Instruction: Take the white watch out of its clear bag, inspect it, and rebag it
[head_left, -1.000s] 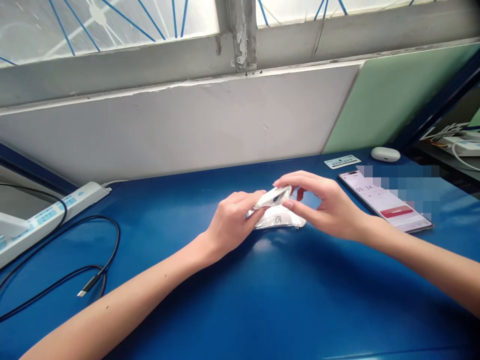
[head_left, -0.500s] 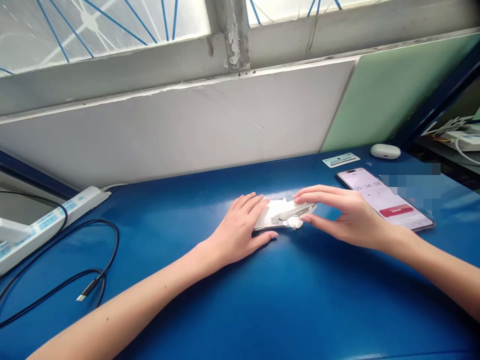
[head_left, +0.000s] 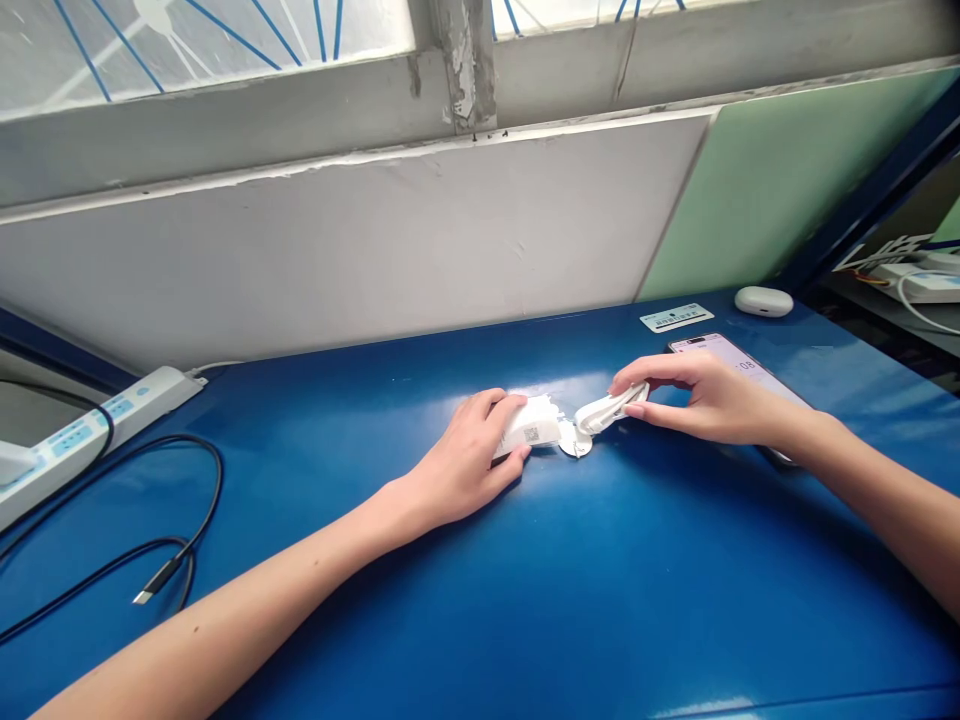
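Observation:
My left hand is closed around the left end of a small white box with a printed square code on its side. The box lies on the blue table. My right hand pinches the right end of a folded bundle of white cable between thumb and fingers. Under the bundle's left end, against the right end of the box, is a round white disc. Whether the disc is joined to the cable I cannot tell.
A phone lies partly under my right forearm. Behind it are a printed card and a white earbud case. On the left are a white power strip and a black cable. A pale wall panel borders the table's back.
My right hand has moved slightly right and up, drawing the cable bundle away from the box. My left hand has curled its fingers around the box. The view has shifted slightly.

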